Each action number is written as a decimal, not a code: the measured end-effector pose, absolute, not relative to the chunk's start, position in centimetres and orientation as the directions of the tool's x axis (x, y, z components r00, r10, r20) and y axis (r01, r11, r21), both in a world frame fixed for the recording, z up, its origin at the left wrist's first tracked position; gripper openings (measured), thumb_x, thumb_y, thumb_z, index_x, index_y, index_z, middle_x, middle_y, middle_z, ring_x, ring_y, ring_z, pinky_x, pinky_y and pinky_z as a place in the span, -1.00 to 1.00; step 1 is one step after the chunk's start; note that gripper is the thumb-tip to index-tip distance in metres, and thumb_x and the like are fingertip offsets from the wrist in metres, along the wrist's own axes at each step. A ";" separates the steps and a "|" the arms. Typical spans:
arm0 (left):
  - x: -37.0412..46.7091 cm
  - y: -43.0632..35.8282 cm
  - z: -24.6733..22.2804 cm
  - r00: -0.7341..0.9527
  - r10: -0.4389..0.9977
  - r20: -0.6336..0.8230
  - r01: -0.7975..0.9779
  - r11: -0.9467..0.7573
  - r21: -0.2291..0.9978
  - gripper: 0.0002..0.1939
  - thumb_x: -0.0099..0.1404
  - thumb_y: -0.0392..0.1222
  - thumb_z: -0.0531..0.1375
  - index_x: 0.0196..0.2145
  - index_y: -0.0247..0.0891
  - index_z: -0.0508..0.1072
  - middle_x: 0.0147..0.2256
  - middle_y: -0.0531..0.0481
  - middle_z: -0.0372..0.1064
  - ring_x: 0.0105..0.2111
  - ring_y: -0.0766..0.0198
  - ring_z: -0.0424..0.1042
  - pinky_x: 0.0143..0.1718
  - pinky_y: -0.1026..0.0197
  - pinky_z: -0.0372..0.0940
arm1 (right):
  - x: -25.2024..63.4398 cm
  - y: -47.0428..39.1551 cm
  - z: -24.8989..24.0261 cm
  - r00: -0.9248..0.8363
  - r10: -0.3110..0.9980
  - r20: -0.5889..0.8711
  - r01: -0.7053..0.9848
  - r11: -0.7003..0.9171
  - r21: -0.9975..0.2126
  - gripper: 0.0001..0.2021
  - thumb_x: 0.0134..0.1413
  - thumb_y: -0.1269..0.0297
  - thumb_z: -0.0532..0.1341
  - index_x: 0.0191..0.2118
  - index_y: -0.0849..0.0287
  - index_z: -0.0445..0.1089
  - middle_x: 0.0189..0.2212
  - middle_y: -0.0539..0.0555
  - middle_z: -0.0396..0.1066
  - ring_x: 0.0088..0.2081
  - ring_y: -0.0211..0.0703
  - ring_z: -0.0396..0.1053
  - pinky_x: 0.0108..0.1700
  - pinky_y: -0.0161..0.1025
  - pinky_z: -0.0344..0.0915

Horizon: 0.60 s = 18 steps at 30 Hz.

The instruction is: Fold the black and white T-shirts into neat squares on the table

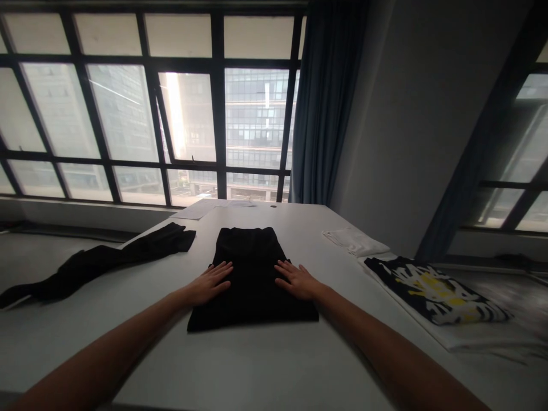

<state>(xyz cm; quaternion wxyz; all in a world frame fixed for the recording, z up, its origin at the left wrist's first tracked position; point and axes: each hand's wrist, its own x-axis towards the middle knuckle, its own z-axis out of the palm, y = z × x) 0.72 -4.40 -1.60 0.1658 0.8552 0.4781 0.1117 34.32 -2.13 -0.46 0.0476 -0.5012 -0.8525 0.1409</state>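
A black folded garment (250, 285) lies flat on the white table (252, 365) in front of me, its wider edge toward me. On its left edge rests my left hand (209, 282), palm down with the fingers stretched out. My right hand (297, 279) lies on the opposite edge in the same way, fingers spread and pointing inward. Neither hand grips the cloth. The garment's exact kind is hard to make out because it is so dark and folded.
Another black garment (115, 257) lies stretched out on the left. To the right are a folded white cloth (357, 241) and a dark garment with white and yellow print (436, 291). Sheets of paper (199, 210) lie at the far edge, before the windows and a blue curtain (323, 108).
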 end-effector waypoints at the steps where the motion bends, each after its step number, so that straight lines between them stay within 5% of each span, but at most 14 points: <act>1: 0.5 -4.4 -1.6 0.525 0.850 0.041 0.772 -0.495 0.399 -0.33 0.42 0.22 -0.11 0.37 -0.09 -0.02 0.39 0.00 -0.27 0.38 0.06 -0.30 0.34 -0.15 -0.37 | 34.3 -2.2 -0.6 -0.495 0.867 -0.055 0.840 0.461 -0.285 -0.33 0.28 -0.18 -0.11 0.39 0.02 -0.05 0.41 0.03 -0.28 0.41 0.02 -0.31 0.35 0.19 -0.42; 6: -2.7 -4.1 -0.8 0.529 0.835 0.152 0.709 -0.533 0.462 -0.45 0.42 0.12 -0.03 0.28 -0.08 0.22 0.36 0.00 -0.06 0.36 0.06 -0.13 0.34 -0.10 -0.21 | 35.8 -2.2 -0.8 -0.460 0.877 0.140 0.806 0.479 -0.349 -0.49 0.33 0.09 -0.06 0.32 0.08 0.14 0.34 0.11 0.04 0.35 -0.03 -0.04 0.35 0.11 -0.18; 10: -6.6 -4.1 0.0 0.525 0.829 0.192 0.696 -0.548 0.464 -0.64 0.30 -0.04 0.14 0.04 -0.02 0.48 0.28 0.04 0.17 0.28 0.01 0.10 0.28 -0.15 -0.01 | 38.2 -2.6 0.2 -0.468 0.845 0.260 0.798 0.530 -0.287 -0.49 0.04 0.50 0.13 0.14 0.12 0.38 0.16 0.13 0.34 0.16 -0.04 0.29 0.25 -0.08 0.13; 14: -7.1 -4.8 -0.1 0.563 0.822 0.089 0.680 -0.521 0.516 -0.58 0.16 -0.15 0.24 0.01 0.04 0.50 0.30 0.07 0.11 0.26 -0.04 0.11 0.22 -0.15 0.10 | 39.2 -3.5 1.3 -0.552 0.807 0.211 0.757 0.591 -0.278 -0.40 -0.07 0.56 0.19 0.15 0.07 0.39 0.18 0.13 0.30 0.14 -0.01 0.32 0.20 -0.07 0.22; 18: -5.3 -5.3 -0.5 0.588 0.788 0.181 0.664 -0.598 0.449 -0.68 0.23 -0.19 0.18 -0.07 0.01 0.55 0.26 0.04 0.18 0.24 -0.02 0.14 0.23 -0.12 0.09 | 38.7 -3.8 1.1 -0.618 0.747 0.244 0.699 0.664 -0.264 -0.54 0.01 0.49 0.22 0.05 -0.01 0.48 0.26 0.12 0.19 0.22 0.08 0.21 0.23 0.05 0.17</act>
